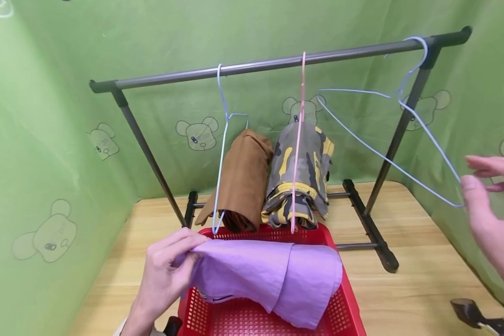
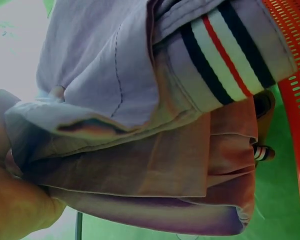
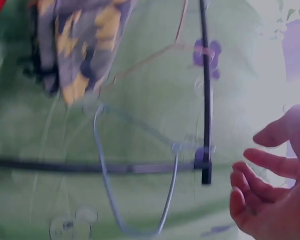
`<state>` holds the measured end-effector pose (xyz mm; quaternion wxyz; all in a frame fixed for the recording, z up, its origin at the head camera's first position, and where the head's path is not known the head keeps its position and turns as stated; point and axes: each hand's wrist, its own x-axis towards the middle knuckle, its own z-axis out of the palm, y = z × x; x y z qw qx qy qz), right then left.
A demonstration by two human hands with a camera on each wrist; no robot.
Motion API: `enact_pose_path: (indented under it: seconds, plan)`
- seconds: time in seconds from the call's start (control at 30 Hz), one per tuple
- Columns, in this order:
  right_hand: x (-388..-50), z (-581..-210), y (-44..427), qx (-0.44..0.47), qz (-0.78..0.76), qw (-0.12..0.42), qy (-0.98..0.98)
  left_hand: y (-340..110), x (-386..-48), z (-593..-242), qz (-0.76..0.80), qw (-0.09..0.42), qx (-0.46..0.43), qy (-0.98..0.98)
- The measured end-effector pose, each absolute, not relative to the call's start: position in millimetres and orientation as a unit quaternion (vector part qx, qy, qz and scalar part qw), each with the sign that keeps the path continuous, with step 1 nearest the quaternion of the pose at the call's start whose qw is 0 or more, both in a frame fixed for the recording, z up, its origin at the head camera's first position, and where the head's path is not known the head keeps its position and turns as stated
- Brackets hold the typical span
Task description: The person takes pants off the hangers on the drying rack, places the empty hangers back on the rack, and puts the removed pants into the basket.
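Note:
My left hand [image 1: 165,270] pinches one end of a folded purple cloth [image 1: 252,270], holding it over the red basket [image 1: 352,303]. In the left wrist view the cloth [image 2: 95,65] shows a band of dark, white and red stripes. At the right, my right hand [image 1: 497,214] is raised with nothing in it, fingers loosely bent, beside the lower corner of an empty blue hanger [image 1: 377,151] on the rail. The right wrist view shows that hand [image 3: 270,185] apart from the blue hanger [image 3: 107,185].
A dark rack's rail [image 1: 172,78] crosses the view. Brown trousers-like cloth [image 1: 247,177] hangs on another blue hanger [image 1: 222,163], and camouflage cloth [image 1: 306,158] on a pink hanger [image 1: 298,154]. The rack's foot [image 1: 373,233] stands on the wooden table [image 1: 411,280].

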<state>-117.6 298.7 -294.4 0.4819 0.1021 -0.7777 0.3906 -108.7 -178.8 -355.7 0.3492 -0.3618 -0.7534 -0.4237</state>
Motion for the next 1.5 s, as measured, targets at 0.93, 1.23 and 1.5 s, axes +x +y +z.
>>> enact_pose_path:
  seconds: [0.93,1.23,1.5]
  plan:
    - [-94.1,-371.5,184.9,0.366,0.372,0.131,-0.843,-172.8,-111.5,-360.7,-0.440,0.334,-0.368,-0.748]
    - [-95.1,-382.2,179.3,0.352,0.426,0.106,-0.826,-174.0,-110.5,-364.4,-0.432,0.308,-0.379,-0.758]
    - [-102.2,-374.9,180.2,0.366,0.443,0.108,-0.811,-176.8,-116.1,-360.8,-0.438,0.274,-0.397,-0.759]
